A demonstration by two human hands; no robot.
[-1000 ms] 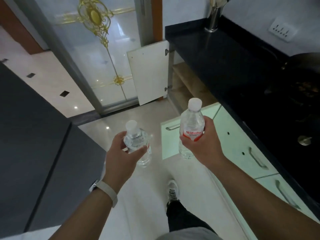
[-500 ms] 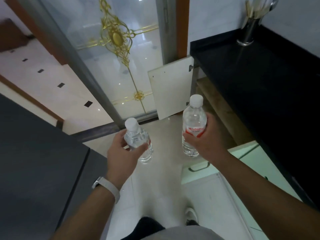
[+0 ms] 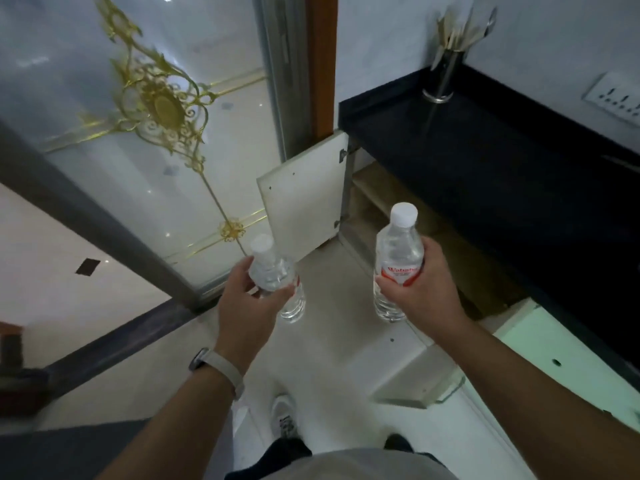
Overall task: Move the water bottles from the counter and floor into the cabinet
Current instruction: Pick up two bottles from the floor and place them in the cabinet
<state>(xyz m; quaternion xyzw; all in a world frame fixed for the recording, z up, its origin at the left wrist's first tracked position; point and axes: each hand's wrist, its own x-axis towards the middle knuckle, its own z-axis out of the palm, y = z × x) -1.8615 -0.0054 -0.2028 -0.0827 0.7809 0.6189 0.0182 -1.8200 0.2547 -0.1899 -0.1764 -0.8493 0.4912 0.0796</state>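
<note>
Grip unchanged: left hand (image 3: 247, 308) clasps left bottle (image 3: 269, 270), right hand (image 3: 422, 289) right bottle (image 3: 400, 245), nearer the cabinet (image 3: 375, 192).

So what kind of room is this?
Most likely a home kitchen: a black counter carries a holder of utensils, low cabinets run under it with one door swung open, and a wall socket sits above.

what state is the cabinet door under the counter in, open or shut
Open. The white cabinet door stands swung out on its hinges, baring the wooden shelf inside, below the black counter.
</note>
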